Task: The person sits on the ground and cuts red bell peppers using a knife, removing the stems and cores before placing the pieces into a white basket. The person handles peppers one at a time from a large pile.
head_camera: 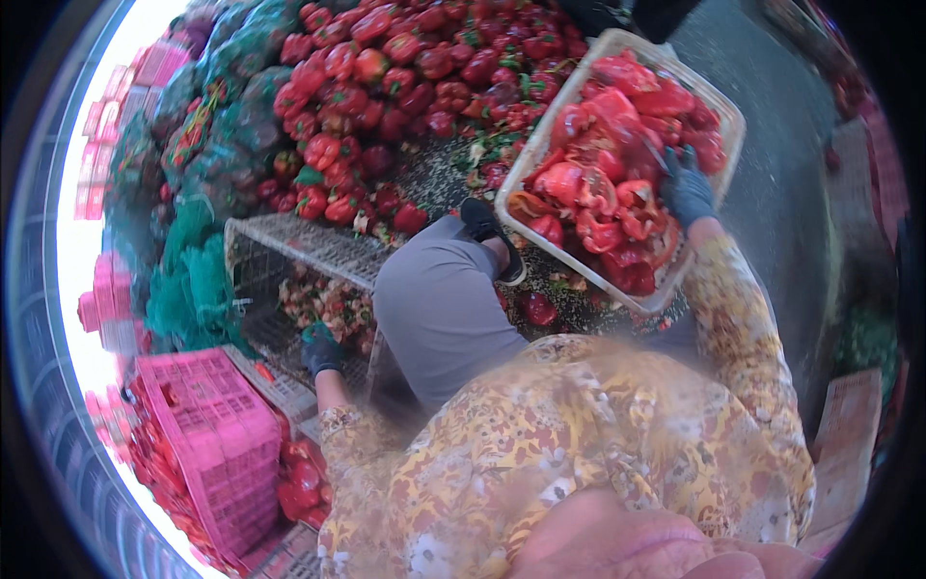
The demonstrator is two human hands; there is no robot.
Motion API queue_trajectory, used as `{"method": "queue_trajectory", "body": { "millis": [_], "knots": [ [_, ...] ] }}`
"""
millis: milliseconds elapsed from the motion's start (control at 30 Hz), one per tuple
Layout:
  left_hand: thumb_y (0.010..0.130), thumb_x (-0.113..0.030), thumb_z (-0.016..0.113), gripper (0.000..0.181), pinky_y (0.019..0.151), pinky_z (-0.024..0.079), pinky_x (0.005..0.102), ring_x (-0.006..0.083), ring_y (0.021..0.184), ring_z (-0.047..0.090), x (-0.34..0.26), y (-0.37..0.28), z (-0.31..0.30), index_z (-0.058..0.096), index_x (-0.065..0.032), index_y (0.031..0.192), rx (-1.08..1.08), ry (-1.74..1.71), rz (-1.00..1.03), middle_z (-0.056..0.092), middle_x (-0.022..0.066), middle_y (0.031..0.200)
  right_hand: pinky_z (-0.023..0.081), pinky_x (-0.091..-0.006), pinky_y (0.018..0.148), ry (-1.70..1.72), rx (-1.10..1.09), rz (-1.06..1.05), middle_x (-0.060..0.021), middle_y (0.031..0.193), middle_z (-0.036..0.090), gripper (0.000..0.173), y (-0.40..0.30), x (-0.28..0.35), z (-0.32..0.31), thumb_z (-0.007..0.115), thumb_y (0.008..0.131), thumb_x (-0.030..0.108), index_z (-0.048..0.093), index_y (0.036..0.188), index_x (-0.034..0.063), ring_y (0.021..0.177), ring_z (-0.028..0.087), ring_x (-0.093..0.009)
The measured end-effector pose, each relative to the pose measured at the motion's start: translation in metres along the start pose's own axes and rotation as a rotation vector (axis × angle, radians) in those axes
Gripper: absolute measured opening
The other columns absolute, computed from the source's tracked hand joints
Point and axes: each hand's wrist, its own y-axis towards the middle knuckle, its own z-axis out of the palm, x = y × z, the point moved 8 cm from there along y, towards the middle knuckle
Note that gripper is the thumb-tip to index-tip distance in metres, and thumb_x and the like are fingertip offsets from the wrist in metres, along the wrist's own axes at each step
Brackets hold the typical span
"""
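Observation:
My right hand [686, 187], in a blue-grey glove, lies at the right side of a white plastic crate [732, 123] heaped with opened red bell peppers [579, 181]. A thin blade [657, 155] shows at its fingertips; the handle is hidden, and the fingers appear closed around it. At the lower left, my left hand [320, 350], gloved dark with green at the fingers, is over a whitish mesh crate [311, 242]. Pepper cores and scraps [329, 307] lie in that crate beside the hand. Whether the left hand grips anything is unclear.
Whole red bell peppers [405, 65] are piled ahead. Green net sacks [239, 130] stand at the left, with loose green netting [192, 282] below. A pink crate [224, 434] stands lower left among more red peppers. Seeds and scraps litter the floor [434, 170] near a shoe [493, 235].

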Motion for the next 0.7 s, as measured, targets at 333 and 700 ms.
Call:
{"method": "queue_trajectory", "body": {
  "millis": [333,700],
  "knots": [
    [0.085,-0.032,0.057,0.043,0.082,0.046,0.0439,0.0380,0.096,0.058,-0.055,-0.015,-0.013,0.054,-0.0037,0.118,-0.211,0.198,0.335,0.060,0.0221,0.107,0.046,-0.0456,0.088,-0.149,-0.632,-0.474,-0.0178,0.129,0.048,0.044,0.049,0.128,-0.080,0.044,0.090,0.027,0.040,0.133,0.0185,0.109,0.053,-0.037],
    [0.078,-0.040,0.064,0.055,0.092,0.041,0.0428,0.0334,0.109,0.050,-0.269,0.045,0.103,0.050,-0.0102,0.122,-0.089,0.193,0.754,0.055,0.0158,0.115,0.046,-0.0418,0.086,0.157,-0.451,-0.560,-0.0231,0.126,0.050,0.046,0.069,0.098,-0.045,0.033,0.097,0.031,0.036,0.138,0.0094,0.111,0.053,-0.036]
  ]
}}
